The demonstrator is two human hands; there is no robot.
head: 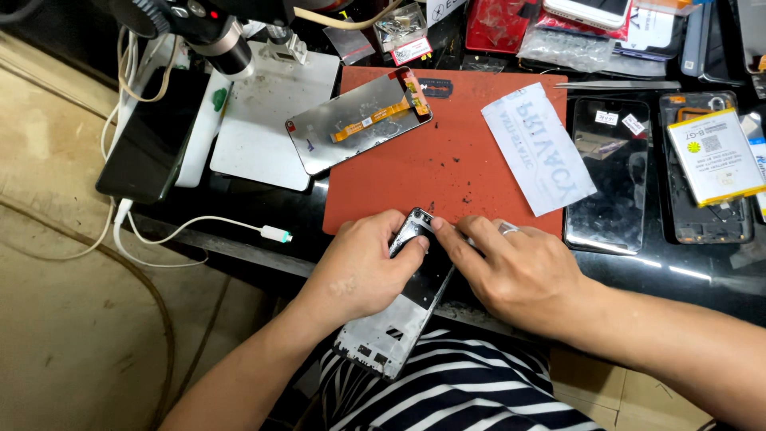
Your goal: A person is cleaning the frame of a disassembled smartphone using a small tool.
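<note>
Head view, looking down, largest things first. Beyond the 2 hands spreads the dark tabletop (239,209), and on it the red work mat (431,172), whose near edge lies just past the fingertips. Farther beyond the grip and to its left, a detached screen panel (359,121) rests face down across the mat's far corner; to the right lies a white printed pouch (538,149).

The phone frame (396,323) is held tilted over the tabletop's near edge, its lower end out above the striped lap. The left hand (359,267) wraps its left rim, thumb pressed on the upper edge. The right hand (523,267) pinches the top corner (420,217) with thumb and forefinger closed together.

It looks light, thin and stiff, though likely easy to bend, with smooth faces that could slip. The rims look like the safest hold, away from the camera corner.
</note>
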